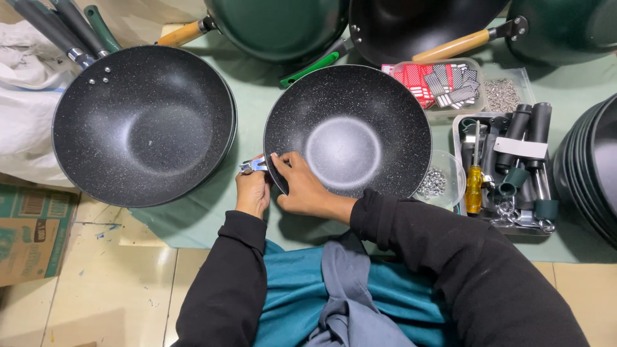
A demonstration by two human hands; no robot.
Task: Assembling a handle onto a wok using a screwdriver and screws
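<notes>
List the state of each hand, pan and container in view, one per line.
Left hand: closed on a small metal bracket at the pan rim.
Right hand: gripping the rim.
Speckled wok pan: upright, empty, no handle.
Pan stack: nested, handles fitted.
Clear bowl: holds small metal nuts.
Tray: full of handles and a screwdriver.

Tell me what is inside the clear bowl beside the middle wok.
The clear bowl holds a small heap of silvery metal bits, likely nuts or washers. The middle wok overlaps its left rim, hiding whatever lies there.
</notes>
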